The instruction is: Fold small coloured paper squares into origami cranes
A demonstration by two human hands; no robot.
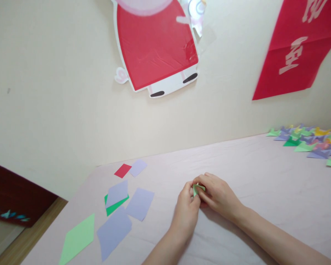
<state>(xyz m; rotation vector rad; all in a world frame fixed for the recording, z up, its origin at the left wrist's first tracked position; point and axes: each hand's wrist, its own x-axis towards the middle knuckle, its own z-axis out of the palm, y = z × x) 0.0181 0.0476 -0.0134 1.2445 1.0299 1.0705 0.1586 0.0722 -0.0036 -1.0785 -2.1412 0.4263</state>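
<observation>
Clamped on a small, folded light-green paper piece (198, 189), the grip of the left hand (186, 206) and right hand (219, 193) covers much of it; whether it touches the pale pink cloth (162, 173) below, I cannot tell. Uneven finger pressure could crease the paper crookedly, and pulling the hands apart might tear it. Leftward lie a flat, four-sided light-green paper sheet (78, 237) and several lavender paper sheets (114, 233); farther back, a red paper sheet (123, 170). Farthest right, folded multicoloured paper pieces (305, 147) crowd near the cream wall (226, 114).
</observation>
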